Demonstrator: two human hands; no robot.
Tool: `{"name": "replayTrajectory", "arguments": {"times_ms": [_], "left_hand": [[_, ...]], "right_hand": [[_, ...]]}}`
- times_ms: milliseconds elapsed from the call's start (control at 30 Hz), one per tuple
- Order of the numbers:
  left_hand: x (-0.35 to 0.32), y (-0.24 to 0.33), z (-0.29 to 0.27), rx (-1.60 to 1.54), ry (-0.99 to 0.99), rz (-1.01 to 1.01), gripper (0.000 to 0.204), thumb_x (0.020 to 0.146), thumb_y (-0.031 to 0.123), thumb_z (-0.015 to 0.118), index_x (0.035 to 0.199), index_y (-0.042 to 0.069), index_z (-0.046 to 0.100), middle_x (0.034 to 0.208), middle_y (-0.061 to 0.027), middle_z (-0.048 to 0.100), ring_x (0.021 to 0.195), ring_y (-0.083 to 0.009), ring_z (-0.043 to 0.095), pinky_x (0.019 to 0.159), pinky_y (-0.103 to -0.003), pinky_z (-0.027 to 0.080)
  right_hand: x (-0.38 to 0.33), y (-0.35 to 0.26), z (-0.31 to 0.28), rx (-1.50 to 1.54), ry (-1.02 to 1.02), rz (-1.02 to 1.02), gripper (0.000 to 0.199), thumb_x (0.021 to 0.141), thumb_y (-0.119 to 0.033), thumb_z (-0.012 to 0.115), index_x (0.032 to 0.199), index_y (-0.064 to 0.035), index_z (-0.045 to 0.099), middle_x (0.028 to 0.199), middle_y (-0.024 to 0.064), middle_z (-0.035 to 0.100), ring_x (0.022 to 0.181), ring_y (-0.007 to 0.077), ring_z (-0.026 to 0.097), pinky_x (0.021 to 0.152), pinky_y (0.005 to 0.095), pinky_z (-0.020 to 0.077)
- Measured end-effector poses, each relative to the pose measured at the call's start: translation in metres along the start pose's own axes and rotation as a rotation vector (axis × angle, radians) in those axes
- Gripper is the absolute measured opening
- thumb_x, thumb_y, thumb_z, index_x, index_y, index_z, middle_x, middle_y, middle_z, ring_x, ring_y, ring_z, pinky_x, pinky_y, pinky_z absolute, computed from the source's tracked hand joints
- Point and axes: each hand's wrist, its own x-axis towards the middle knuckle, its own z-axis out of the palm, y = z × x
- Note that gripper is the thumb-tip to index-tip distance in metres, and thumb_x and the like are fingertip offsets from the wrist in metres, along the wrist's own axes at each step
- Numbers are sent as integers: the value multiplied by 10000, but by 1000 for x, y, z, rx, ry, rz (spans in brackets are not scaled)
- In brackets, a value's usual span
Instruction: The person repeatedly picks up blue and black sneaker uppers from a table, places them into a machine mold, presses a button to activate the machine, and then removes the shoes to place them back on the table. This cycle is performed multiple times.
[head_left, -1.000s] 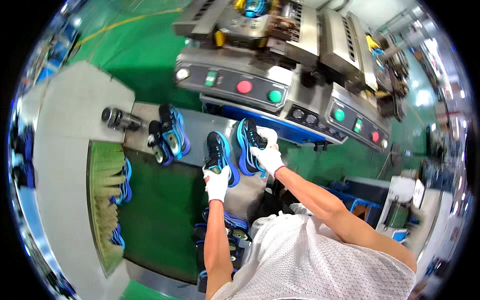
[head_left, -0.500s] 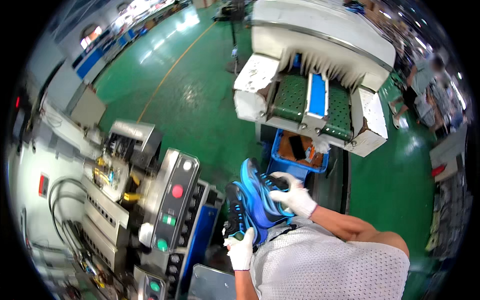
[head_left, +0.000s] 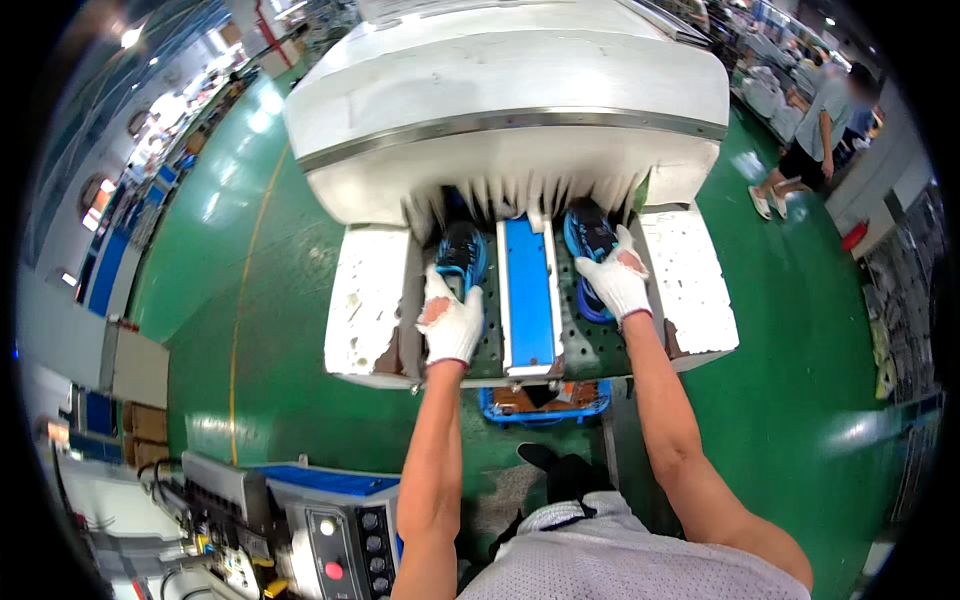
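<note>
The left hand (head_left: 452, 320), in a white glove, holds a black-and-blue shoe (head_left: 461, 250) by its heel end, thumb and fingers closed around it. The shoe lies at twelve o'clock from that hand, toe at the pale fringe (head_left: 515, 190) of a white machine (head_left: 520, 90).

The right hand (head_left: 617, 282), gloved alike, holds a second shoe (head_left: 588, 232), which sits at ten o'clock from it, toe also toward twelve at the fringe; some fingers are hidden. Both shoes are over green perforated belts (head_left: 592, 350), one on each side of a blue strip (head_left: 529, 295).

At six o'clock from the strip, a blue tray (head_left: 546, 416) shows below the machine's edge. A control panel (head_left: 340, 545) stands at seven o'clock in the view, and another person (head_left: 825, 125) at two o'clock.
</note>
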Motion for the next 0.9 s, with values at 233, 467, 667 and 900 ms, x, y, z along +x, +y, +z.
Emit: {"name": "replayTrajectory", "arguments": {"times_ms": [233, 467, 667, 900], "left_hand": [[56, 10, -28, -148, -205, -135, 910, 864, 478, 691, 1547, -4, 331, 1411, -299, 560, 1301, -426, 560, 1086, -453, 440], [-285, -119, -106, -332, -95, -465, 481, 931, 282, 654, 1283, -40, 588, 1234, -244, 654, 1128, -393, 646, 982, -412, 518], [-774, -156, -182, 19, 304, -1531, 462, 930, 399, 573, 1198, 36, 669, 1176, -249, 688, 1098, -420, 661, 971, -496, 507], [-1137, 10, -95, 421, 1155, -2283, 329, 900, 227, 645, 1208, 112, 656, 1226, -136, 681, 1123, -346, 659, 945, -515, 510]], "right_hand": [[100, -43, 55, -244, -67, -27, 886, 778, -606, 690, 1355, 48, 533, 1316, 315, 604, 1217, 452, 603, 1049, 530, 455], [-197, -93, 41, 880, -608, -619, 612, 982, 12, 586, 1532, 46, 320, 1568, 206, 418, 1424, 290, 444, 1186, 422, 353], [-390, 19, 123, 377, -1725, -505, 545, 990, -164, 674, 1458, 26, 470, 1393, 171, 593, 1233, 247, 615, 1040, 385, 520], [-524, 69, 164, -365, -1776, -823, 579, 942, -213, 721, 1424, -5, 479, 1178, 111, 638, 942, 184, 652, 788, 366, 576]]}}
